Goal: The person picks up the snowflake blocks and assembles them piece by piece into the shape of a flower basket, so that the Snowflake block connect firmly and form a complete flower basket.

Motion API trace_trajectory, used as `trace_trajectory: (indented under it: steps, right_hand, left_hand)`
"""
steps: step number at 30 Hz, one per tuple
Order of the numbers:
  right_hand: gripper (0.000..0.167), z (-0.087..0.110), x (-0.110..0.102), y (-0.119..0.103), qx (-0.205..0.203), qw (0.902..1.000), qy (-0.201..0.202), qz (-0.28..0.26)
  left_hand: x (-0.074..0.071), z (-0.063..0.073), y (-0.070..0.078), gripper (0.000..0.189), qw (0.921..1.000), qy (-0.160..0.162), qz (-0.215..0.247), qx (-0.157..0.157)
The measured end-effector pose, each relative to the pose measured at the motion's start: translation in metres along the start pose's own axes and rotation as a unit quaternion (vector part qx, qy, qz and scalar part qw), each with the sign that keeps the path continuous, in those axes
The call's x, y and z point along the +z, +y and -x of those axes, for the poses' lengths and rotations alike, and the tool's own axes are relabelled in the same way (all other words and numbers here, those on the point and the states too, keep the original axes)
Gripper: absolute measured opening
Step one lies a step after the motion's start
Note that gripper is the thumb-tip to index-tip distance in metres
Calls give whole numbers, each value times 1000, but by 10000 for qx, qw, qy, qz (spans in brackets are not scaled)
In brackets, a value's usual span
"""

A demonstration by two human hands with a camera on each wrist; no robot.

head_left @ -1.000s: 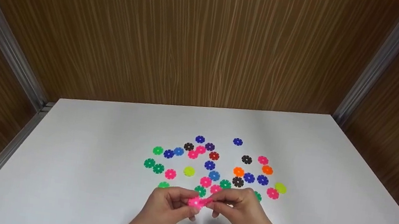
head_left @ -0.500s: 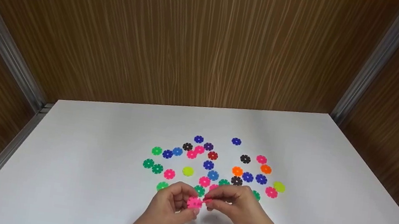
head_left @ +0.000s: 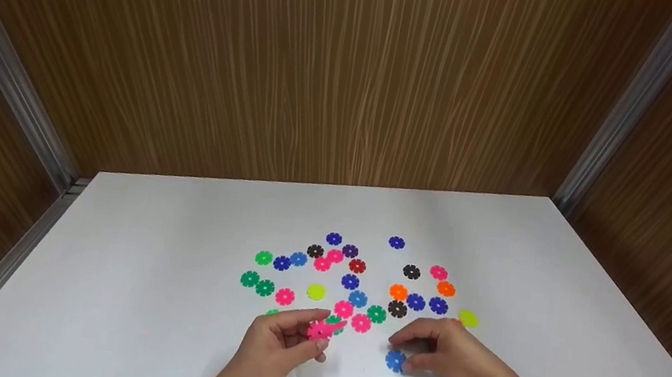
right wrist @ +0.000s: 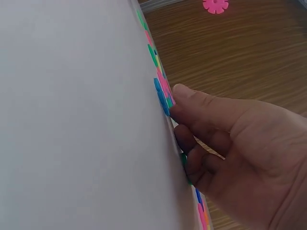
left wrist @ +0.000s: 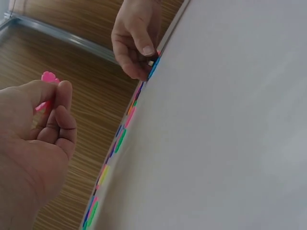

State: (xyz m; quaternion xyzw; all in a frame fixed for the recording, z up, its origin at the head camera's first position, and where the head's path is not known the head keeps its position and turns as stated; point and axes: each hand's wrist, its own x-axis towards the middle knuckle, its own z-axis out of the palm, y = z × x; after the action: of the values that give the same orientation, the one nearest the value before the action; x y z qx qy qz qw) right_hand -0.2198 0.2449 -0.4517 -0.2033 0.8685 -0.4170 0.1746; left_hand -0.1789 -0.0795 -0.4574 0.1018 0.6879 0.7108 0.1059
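In the head view my left hand [head_left: 282, 350] holds two pink notched plastic discs [head_left: 319, 331] above the table, one slotted at an angle into the other. The left wrist view shows a pink disc [left wrist: 49, 76] poking out past the thumb and fingers. My right hand [head_left: 450, 356] is low over the table at a light blue notched disc [head_left: 395, 361]. Its thumb is at the disc's right edge and the index fingertip sits just beyond the far edge. The blue disc [right wrist: 161, 97] lies flat in the right wrist view.
Several loose notched discs are spread over the white table [head_left: 153, 294] beyond the hands, among them a yellow disc [head_left: 316, 291], an orange disc [head_left: 398, 292] and a black disc [head_left: 397, 309]. Wood-grain panels [head_left: 338, 72] enclose the back and sides.
My right hand has let go of the pink discs and moved right and down to the light blue disc. My left hand keeps the joined pink discs, shifted slightly left.
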Motion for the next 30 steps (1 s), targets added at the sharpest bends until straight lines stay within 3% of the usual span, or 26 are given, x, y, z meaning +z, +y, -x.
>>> trace_trajectory:
  steps: [9,15,21,26,30]
  right_hand:
    - [26,-4,3,-6,-156,9975,-104,685]
    - [16,-4,14,-29,-320,9985,402,-206]
    - [13,-14,39,-64,-1083,9846,550,-1255]
    - [11,-17,53,-69,-1589,9731,958,-1363]
    - [12,-18,56,-68,-1582,9705,1162,-1399]
  left_hand:
    - [-1,0,2,41,9999,98,8,116]
    - [0,2,1,44,9996,201,-63,164]
    - [3,4,1,43,9994,321,-64,146]
    - [7,4,1,43,9994,333,-30,102]
    - [7,4,4,41,9998,153,-41,152]
